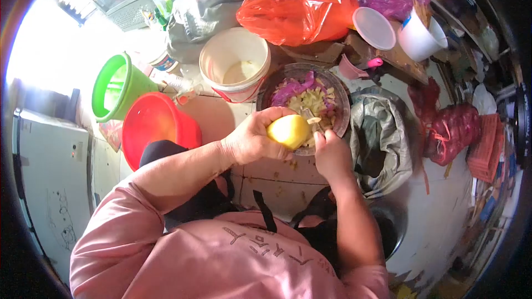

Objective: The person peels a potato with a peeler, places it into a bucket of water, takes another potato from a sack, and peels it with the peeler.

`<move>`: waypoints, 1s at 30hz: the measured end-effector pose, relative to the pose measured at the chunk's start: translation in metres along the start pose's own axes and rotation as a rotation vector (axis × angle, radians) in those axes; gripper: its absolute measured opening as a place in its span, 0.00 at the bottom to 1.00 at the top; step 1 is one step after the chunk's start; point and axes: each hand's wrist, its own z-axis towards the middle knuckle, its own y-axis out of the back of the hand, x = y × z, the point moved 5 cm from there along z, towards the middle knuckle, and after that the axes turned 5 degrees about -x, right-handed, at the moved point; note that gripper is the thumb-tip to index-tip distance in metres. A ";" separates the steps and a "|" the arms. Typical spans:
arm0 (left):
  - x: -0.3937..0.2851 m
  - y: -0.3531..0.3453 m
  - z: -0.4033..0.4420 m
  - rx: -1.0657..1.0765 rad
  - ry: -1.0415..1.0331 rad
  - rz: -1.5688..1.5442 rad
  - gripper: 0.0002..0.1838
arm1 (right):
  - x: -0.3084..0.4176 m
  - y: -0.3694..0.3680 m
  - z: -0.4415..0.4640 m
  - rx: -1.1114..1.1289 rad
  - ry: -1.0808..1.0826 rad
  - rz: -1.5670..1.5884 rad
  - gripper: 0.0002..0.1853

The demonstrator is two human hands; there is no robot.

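Observation:
My left hand (256,134) is wrapped round a smooth, pale yellow peeled potato (289,132). My right hand (333,158) is closed on the handle of a peeler (307,114), whose head is at the potato's right side. A small pale strip of peel (314,120) shows at the peeler's head; the handle is mostly hidden in my fingers. Below both hands stands a round dark basin (344,99), with pale peelings (313,101) and a crumpled purple plastic bag (296,88) in it.
A white bucket (235,58), a green bucket (119,88) and a red basin (158,124) stand to the left. On the right are an open woven sack (382,97) and red mesh bags (451,133). An orange plastic bag (299,8) and a pink scoop (353,67) lie beyond the basin.

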 end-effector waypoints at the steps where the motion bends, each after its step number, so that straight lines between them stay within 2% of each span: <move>1: -0.002 0.000 0.000 -0.014 0.034 -0.029 0.34 | 0.000 0.005 0.000 -0.043 0.096 0.000 0.19; 2: -0.004 0.003 0.002 -0.021 0.025 -0.031 0.34 | -0.001 0.006 0.002 -0.045 0.106 -0.004 0.19; 4: 0.005 0.005 0.000 -0.042 0.183 -0.309 0.33 | 0.005 0.019 -0.001 -0.081 -0.056 0.179 0.18; 8: 0.016 0.008 0.004 -0.095 0.285 -0.351 0.31 | 0.040 0.030 -0.017 -0.184 0.118 0.337 0.15; 10: 0.021 0.010 0.003 -0.157 0.369 -0.322 0.30 | 0.053 0.030 -0.026 -0.149 0.185 0.317 0.13; 13: 0.024 0.008 0.004 -0.124 0.376 -0.363 0.30 | 0.054 0.026 -0.026 -0.150 0.192 0.307 0.14; 14: 0.024 0.009 0.001 -0.124 0.377 -0.363 0.30 | 0.048 0.023 -0.020 -0.113 0.117 0.244 0.15; 16: 0.008 0.001 -0.003 0.034 0.189 -0.457 0.32 | 0.016 0.009 -0.002 0.036 -0.071 0.118 0.17; 18: -0.002 0.001 0.001 0.070 0.143 -0.406 0.34 | 0.004 0.010 -0.001 -0.023 -0.089 0.157 0.17; 19: 0.002 0.003 0.002 0.053 0.193 -0.460 0.35 | 0.007 0.009 -0.001 -0.014 -0.077 0.151 0.17; 21: 0.004 0.004 0.001 0.057 0.242 -0.517 0.35 | 0.022 0.019 -0.008 -0.140 0.025 0.320 0.16; 27: 0.010 0.003 0.003 -0.014 0.351 -0.636 0.32 | 0.043 0.032 -0.017 -0.176 0.096 0.457 0.14; 28: 0.011 0.003 0.004 -0.015 0.352 -0.636 0.32 | 0.037 0.027 -0.016 -0.175 0.096 0.457 0.14; 30: 0.009 0.004 0.007 -0.030 0.279 -0.671 0.33 | 0.019 0.012 -0.012 -0.136 -0.064 0.630 0.12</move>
